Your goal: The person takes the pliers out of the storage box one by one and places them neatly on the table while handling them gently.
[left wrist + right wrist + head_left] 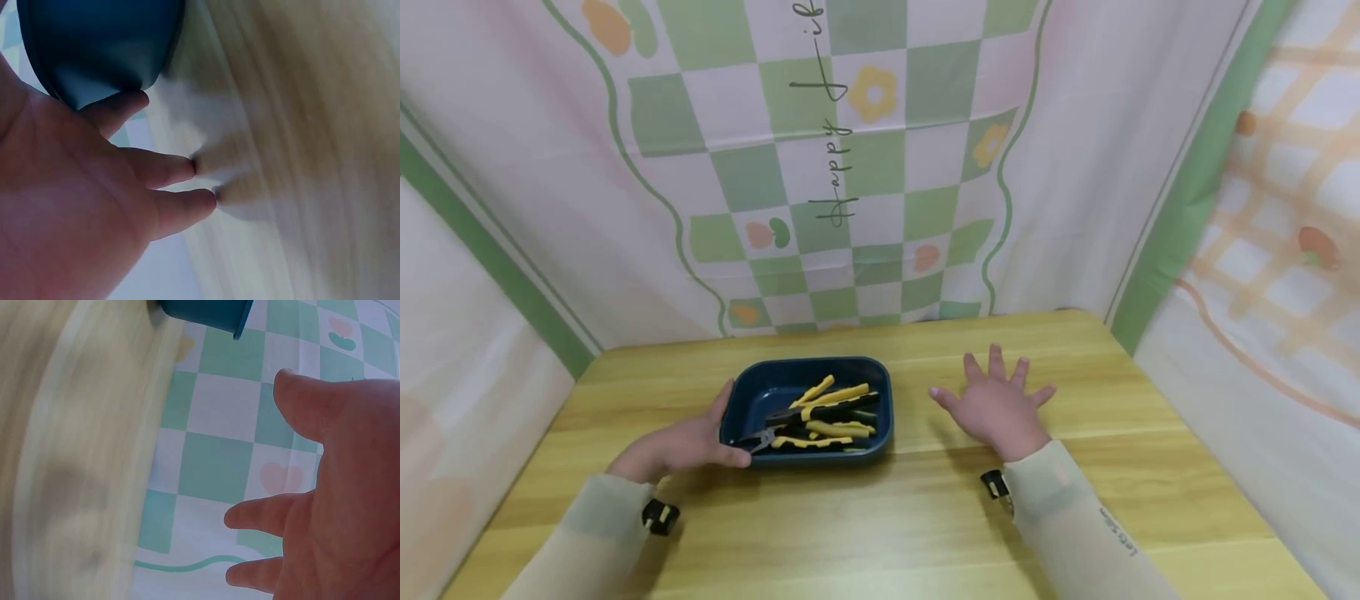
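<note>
A dark blue plastic bin (850,457) stands on the wooden table and holds several pliers (842,409) with black and yellow handles. At the bin's left end my left hand (688,440) lies against it, the thumb by the front left corner and a finger along the left wall. In the left wrist view one fairly straight finger (122,111) touches the bin, while two others point down to the tabletop. Right of the bin, and apart from it, my right hand (1002,408) is held over the table with fingers spread and nothing in it.
The wooden tabletop (865,533) reaches back to a hanging cloth (880,167) with green and white checks. More patterned cloth (1285,333) hangs along the right side, and pale cloth (467,350) along the left. A dark band with a buckle is on each wrist.
</note>
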Motion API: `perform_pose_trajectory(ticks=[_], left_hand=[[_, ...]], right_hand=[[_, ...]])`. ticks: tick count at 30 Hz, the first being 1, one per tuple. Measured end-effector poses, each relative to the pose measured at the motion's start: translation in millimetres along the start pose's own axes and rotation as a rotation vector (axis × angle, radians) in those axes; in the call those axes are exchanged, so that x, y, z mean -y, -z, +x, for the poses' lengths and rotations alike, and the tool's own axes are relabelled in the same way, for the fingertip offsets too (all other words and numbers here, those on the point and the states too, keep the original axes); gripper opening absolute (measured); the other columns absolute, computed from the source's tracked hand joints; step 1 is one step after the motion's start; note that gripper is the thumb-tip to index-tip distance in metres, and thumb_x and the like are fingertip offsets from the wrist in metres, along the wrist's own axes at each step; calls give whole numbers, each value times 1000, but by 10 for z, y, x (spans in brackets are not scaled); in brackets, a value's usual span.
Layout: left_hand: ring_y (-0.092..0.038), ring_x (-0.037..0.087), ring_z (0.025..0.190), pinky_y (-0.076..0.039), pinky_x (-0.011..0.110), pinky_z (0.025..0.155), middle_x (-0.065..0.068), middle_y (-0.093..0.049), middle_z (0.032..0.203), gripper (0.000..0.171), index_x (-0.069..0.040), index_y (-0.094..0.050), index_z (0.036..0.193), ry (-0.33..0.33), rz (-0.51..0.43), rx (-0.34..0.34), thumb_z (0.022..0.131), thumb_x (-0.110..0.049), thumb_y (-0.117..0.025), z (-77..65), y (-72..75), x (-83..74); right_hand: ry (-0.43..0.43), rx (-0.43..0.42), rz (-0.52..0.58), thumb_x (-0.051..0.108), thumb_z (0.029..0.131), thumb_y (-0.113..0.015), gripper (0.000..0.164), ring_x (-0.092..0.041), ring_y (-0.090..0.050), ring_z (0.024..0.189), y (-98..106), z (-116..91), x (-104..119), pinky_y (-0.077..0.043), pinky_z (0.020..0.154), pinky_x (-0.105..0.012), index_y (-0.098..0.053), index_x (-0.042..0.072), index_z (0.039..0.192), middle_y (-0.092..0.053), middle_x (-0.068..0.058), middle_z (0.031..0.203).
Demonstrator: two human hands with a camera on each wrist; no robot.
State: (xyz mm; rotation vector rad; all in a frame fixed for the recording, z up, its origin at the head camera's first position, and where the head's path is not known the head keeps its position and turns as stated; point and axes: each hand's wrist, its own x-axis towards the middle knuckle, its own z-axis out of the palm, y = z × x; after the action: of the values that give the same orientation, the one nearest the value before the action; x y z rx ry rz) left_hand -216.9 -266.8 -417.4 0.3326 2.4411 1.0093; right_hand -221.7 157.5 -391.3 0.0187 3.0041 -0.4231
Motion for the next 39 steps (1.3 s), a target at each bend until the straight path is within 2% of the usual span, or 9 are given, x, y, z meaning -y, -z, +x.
perform_pose_trajectory(ticks=[4,7,10,15,24,30,33,39], left_hand=[[-24,46,130,-14,57,104,31,-2,149,125,-17,27,144,-31,-29,4,77,-37,-77,-6,-32,-33],[-26,46,129,-14,56,104,32,-4,148,126,-18,26,144,-26,-50,1,75,-37,-78,-11,-62,-86],[-29,47,127,-14,57,104,34,-12,146,127,-22,26,144,2,-85,-3,73,-37,-79,-21,-115,-135],[-20,44,132,-11,58,104,27,-13,149,129,-28,23,145,8,-139,-16,70,-38,-81,-35,-228,-196],[-24,42,132,-15,56,104,25,-18,149,130,-29,20,146,35,-77,-24,67,-46,-81,-53,-377,-322],[-36,41,126,-22,56,102,29,-30,142,129,-27,17,147,25,-32,-49,66,-48,-81,-88,-459,-366],[-37,44,124,-25,57,100,31,-33,140,130,-27,17,147,39,-13,-58,65,-50,-81,-115,-497,-406],[-25,53,126,-23,64,96,33,-36,137,132,-31,20,146,82,5,-58,63,-55,-80,-154,-577,-486]], right_hand=[[5,-15,-6,88,70,-18,110,-56,22,124,16,13,-9,19,73,-76,-19,11,150,9,-25,150],[10,-15,-4,88,71,-17,110,-56,22,123,1,19,-22,20,73,-76,-20,11,150,9,-26,150],[10,-17,-3,88,71,-17,110,-57,21,124,-23,18,-24,20,73,-76,-21,11,149,9,-27,150],[9,-26,-10,88,70,-17,110,-58,20,123,-35,22,-30,18,73,-77,-19,12,150,8,-27,150],[10,-13,-7,87,72,-18,108,-57,22,123,-2,-15,-26,18,75,-77,-16,13,150,9,-26,150],[10,-4,-8,87,71,-16,109,-56,23,123,2,-18,-29,19,74,-77,-15,13,151,10,-26,150],[12,-8,-9,87,71,-16,109,-56,24,123,2,-14,-34,18,74,-77,-15,13,151,10,-26,150],[16,-8,-8,86,73,-17,106,-56,23,123,-1,-9,-40,19,73,-77,-14,13,151,11,-25,150]])
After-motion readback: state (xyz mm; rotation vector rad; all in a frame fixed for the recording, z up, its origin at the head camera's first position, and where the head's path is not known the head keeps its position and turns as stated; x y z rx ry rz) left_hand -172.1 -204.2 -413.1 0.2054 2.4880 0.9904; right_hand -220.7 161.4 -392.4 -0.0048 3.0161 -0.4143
